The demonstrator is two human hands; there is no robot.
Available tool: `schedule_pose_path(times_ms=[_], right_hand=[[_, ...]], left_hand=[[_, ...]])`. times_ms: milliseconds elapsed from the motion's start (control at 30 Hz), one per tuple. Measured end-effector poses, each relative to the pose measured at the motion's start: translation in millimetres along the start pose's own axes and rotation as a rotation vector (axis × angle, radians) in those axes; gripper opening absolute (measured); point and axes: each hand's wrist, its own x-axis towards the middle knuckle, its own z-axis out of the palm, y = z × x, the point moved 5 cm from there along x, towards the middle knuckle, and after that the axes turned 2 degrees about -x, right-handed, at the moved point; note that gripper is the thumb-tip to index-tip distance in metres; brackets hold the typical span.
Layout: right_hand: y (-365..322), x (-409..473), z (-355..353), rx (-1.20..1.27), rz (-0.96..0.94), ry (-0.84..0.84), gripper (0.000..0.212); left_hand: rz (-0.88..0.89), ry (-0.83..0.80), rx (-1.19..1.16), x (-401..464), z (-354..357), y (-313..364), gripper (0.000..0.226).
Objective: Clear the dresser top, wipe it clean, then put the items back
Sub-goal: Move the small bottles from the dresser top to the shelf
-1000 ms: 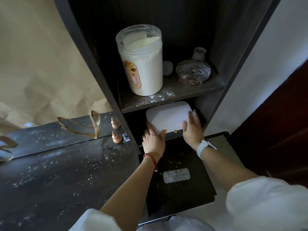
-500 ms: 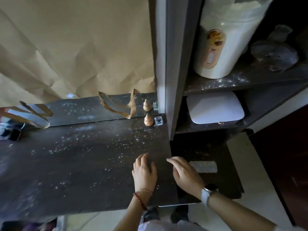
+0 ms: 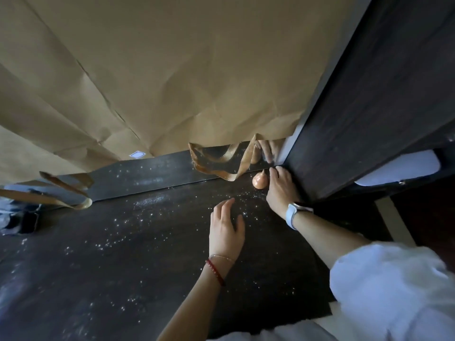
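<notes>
You were partway through clearing: the dresser top point(image 3: 152, 254) was mostly bare but unwiped, its dark, wood-grained surface dusted all over with fine white powder, thickest toward the far right. One item plainly remained there, a small copper-coloured, teardrop-shaped ornament point(image 3: 260, 180) with a smooth sheen, standing upright at the far right corner against the mirror strip point(image 3: 157, 177). Your right hand point(image 3: 280, 190) was reaching into that corner, just right of the ornament and against the tall dark cabinet side point(image 3: 364, 114); its fingertips were tucked where something small may have sat, but I cannot tell whether they pinched anything or were merely touching the surface. Your left hand point(image 3: 225, 228) hovered low over the powdered top, nearer you, fingers relaxed and apart, holding nothing. Behind, creased brown paper point(image 3: 172, 70) hung over the mirror, with curled, glossy tape strips point(image 3: 231, 166) peeling at its lower edge. Judging from this, the last pieces had yet to come off, and the wiping and returning were all still ahead.
</notes>
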Motion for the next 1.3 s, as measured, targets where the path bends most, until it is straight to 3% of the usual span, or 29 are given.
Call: schedule_pose_path(times_ms=[200, 400, 600, 733, 900, 1100, 1200, 1300], right_hand=[[5, -23, 10, 0.015, 0.075, 0.002, 0.020], [17, -82, -3, 0.369, 0.124, 0.026, 0.040], [51, -121, -9, 0.394, 0.117, 0.075, 0.043], [73, -136, -15, 0.433, 0.149, 0.087, 0.043], [106, -152, -46, 0.585, 0.149, 0.221, 0.045], [168, -150, -107, 0.696, 0.175, 0.459, 0.048], [195, -139, -139, 0.642, 0.136, 0.579, 0.040], [212, -112, -155, 0.560, 0.121, 0.572, 0.038]], left_hand=[[0.088, -0.099, -0.053, 42, 25, 26, 0.046], [0.008, -0.135, -0.026, 73, 63, 37, 0.065], [0.032, -0.077, 0.021, 80, 72, 32, 0.023], [0.032, -0.007, -0.024, 52, 62, 40, 0.020], [0.317, -0.045, -0.151, -29, 64, 86, 0.021], [0.472, -0.119, -0.234, -43, 97, 179, 0.023], [0.481, -0.082, -0.236, -35, 115, 218, 0.027], [0.390, -0.023, -0.179, -17, 132, 240, 0.028]])
